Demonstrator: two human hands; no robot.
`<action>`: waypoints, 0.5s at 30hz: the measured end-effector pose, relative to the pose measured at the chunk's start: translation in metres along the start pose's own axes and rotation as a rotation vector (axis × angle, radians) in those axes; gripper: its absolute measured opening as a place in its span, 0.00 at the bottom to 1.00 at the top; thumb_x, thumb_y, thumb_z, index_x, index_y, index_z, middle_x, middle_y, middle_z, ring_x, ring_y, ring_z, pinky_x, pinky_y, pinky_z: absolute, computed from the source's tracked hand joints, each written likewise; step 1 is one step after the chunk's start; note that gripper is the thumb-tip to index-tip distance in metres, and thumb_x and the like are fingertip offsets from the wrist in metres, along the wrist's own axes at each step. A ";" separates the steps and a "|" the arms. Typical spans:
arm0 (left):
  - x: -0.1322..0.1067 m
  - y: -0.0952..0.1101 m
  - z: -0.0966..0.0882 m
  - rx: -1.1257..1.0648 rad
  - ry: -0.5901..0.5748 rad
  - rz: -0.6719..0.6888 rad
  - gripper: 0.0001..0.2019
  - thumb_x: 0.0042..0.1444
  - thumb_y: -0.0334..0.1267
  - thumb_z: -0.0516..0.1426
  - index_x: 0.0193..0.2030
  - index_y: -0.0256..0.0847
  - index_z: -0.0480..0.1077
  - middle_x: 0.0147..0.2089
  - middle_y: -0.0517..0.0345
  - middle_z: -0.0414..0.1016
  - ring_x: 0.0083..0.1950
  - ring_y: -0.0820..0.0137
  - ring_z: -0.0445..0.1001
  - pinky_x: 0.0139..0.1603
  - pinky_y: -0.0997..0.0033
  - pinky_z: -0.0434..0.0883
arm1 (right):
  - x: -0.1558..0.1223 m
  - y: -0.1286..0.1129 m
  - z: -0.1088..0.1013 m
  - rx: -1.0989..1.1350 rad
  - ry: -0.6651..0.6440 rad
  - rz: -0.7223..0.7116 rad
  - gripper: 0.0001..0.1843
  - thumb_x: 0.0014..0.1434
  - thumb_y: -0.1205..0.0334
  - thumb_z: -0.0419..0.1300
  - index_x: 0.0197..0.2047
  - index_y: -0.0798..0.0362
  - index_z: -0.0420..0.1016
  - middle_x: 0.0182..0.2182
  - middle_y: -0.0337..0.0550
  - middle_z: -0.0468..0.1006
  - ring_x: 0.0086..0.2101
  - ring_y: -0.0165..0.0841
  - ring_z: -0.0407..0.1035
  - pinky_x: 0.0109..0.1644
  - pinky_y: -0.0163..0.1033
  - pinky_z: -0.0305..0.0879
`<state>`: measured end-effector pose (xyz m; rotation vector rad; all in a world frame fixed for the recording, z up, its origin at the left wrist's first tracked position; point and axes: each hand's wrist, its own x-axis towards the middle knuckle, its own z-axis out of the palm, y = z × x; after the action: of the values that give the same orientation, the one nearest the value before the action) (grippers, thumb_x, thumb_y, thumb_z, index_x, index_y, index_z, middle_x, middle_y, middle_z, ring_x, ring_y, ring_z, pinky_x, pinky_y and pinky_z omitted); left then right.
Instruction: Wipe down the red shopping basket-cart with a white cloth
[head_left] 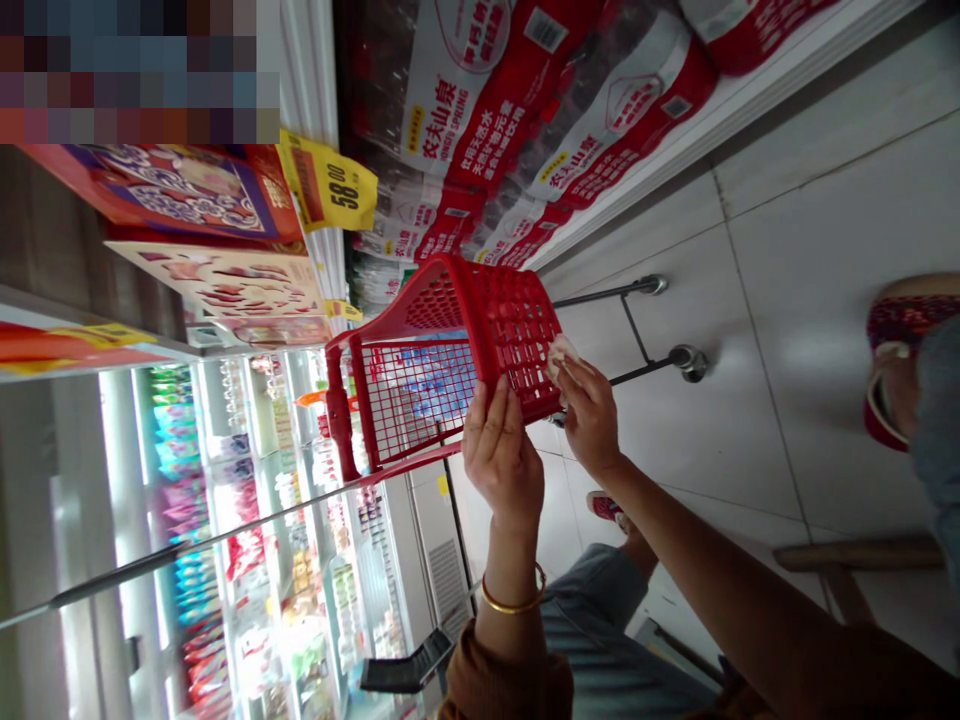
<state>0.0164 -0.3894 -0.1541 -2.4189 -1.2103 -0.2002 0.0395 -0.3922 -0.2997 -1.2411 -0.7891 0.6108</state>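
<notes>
A red plastic mesh shopping basket (450, 360) sits on a wheeled cart frame (630, 335), and the whole view is tilted sideways. My right hand (592, 415) pinches a white tissue (562, 358) against the basket's outer mesh wall. My left hand (502, 460), with a gold bangle (513, 593) on its wrist, lies with extended fingers on the lower edge of the basket. A brown sleeve (510, 690) covers my left forearm.
Shrink-wrapped Nongfu Spring bottled water packs (525, 120) fill a low shelf beside the cart, under a yellow 58.00 price sign (328, 185). Glass-fronted refrigerated cases (277, 500) stand opposite. Another person's sandalled foot (896, 360) rests on the tiled floor (750, 300).
</notes>
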 end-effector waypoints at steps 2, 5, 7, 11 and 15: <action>-0.001 0.000 0.000 0.015 0.003 -0.001 0.18 0.61 0.23 0.52 0.55 0.38 0.71 0.53 0.46 0.78 0.66 0.62 0.65 0.61 0.53 0.69 | 0.000 0.002 0.001 0.000 0.008 0.034 0.26 0.65 0.72 0.45 0.64 0.46 0.64 0.55 0.48 0.73 0.58 0.40 0.65 0.60 0.52 0.67; -0.003 0.000 0.000 0.029 -0.005 0.000 0.18 0.62 0.24 0.51 0.56 0.39 0.71 0.53 0.46 0.77 0.66 0.62 0.65 0.62 0.53 0.69 | 0.002 0.001 0.001 0.018 0.033 0.088 0.25 0.66 0.71 0.45 0.63 0.47 0.65 0.55 0.48 0.73 0.57 0.38 0.66 0.60 0.49 0.68; -0.004 0.000 -0.001 0.031 -0.014 0.004 0.18 0.62 0.24 0.51 0.56 0.38 0.71 0.54 0.46 0.77 0.66 0.62 0.64 0.62 0.53 0.69 | 0.006 -0.003 0.000 0.043 0.043 0.114 0.23 0.67 0.69 0.46 0.62 0.47 0.66 0.55 0.48 0.73 0.57 0.38 0.67 0.60 0.48 0.68; -0.006 0.001 -0.004 0.040 -0.028 0.018 0.19 0.61 0.22 0.51 0.56 0.37 0.70 0.54 0.45 0.77 0.66 0.61 0.65 0.62 0.52 0.69 | 0.021 -0.021 -0.008 0.120 0.029 0.104 0.23 0.68 0.68 0.47 0.63 0.46 0.65 0.55 0.48 0.73 0.57 0.38 0.67 0.61 0.48 0.67; -0.012 0.002 -0.009 0.040 -0.031 0.025 0.19 0.61 0.24 0.51 0.58 0.38 0.69 0.53 0.45 0.77 0.66 0.61 0.65 0.61 0.52 0.70 | 0.037 -0.042 -0.016 0.219 -0.085 0.007 0.23 0.68 0.67 0.46 0.64 0.44 0.63 0.58 0.46 0.71 0.59 0.38 0.64 0.63 0.49 0.65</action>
<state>0.0117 -0.4029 -0.1506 -2.4095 -1.1850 -0.1303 0.0741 -0.3827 -0.2542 -1.0231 -0.7667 0.7389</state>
